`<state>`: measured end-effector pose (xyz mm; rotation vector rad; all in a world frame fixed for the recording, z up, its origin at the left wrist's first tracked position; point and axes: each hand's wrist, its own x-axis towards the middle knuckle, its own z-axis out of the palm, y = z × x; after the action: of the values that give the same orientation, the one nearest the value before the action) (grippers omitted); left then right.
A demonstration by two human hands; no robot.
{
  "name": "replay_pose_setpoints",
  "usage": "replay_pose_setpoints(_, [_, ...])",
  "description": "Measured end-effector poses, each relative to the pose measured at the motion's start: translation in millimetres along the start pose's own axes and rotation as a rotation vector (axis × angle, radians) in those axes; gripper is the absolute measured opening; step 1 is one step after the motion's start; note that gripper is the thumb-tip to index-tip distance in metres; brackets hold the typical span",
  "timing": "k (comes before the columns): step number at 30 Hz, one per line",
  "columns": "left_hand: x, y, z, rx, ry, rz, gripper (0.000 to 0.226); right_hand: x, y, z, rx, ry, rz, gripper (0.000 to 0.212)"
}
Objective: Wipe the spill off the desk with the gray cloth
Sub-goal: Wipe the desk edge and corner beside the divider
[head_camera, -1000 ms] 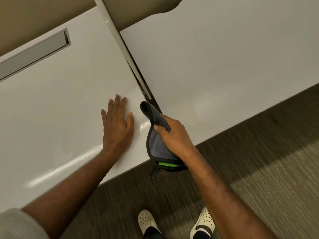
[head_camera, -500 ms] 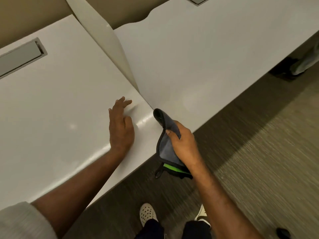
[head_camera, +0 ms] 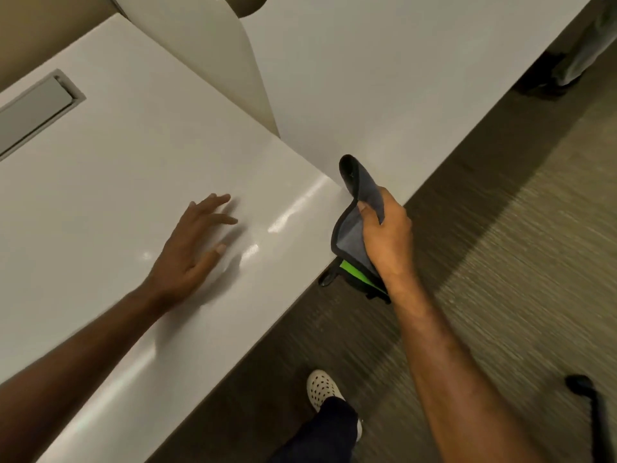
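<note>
The gray cloth [head_camera: 355, 228], dark-edged with a green tag at its lower end, hangs folded from my right hand [head_camera: 387, 235], which grips it just off the front corner of the white desk [head_camera: 110, 195]. My left hand [head_camera: 193, 248] hovers low over the desk near that corner, fingers spread and holding nothing. Faint glossy streaks lie on the desk between the two hands; I cannot tell whether they are spill or reflections.
A second white desk [head_camera: 384, 78] adjoins on the right behind a curved white divider panel [head_camera: 233, 61]. A gray cable-tray lid [head_camera: 33, 115] sits at the desk's far left. Carpet floor, my shoe [head_camera: 322, 389], a black chair part [head_camera: 587, 396] and another person's leg [head_camera: 581, 51] are nearby.
My left hand has lifted off the desk and spread its fingers. The right hand with the cloth has shifted slightly right; the view has swung right.
</note>
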<state>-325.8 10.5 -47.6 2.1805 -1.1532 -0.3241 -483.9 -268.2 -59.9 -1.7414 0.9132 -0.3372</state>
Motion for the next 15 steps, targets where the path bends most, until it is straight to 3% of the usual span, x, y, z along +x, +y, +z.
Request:
replay_pose_setpoints(3, [1.1, -4.7, 5.7, 0.157, -0.111, 0.078, 0.046, -5.1, 3.1, 2.9, 0.024, 0.042, 0.004, 0.030])
replay_pose_setpoints(15, [-1.9, -10.8, 8.6, 0.238, -0.088, 0.105, 0.046, -70.2, 7.4, 57.4, 0.129, 0.309, -0.013, 0.063])
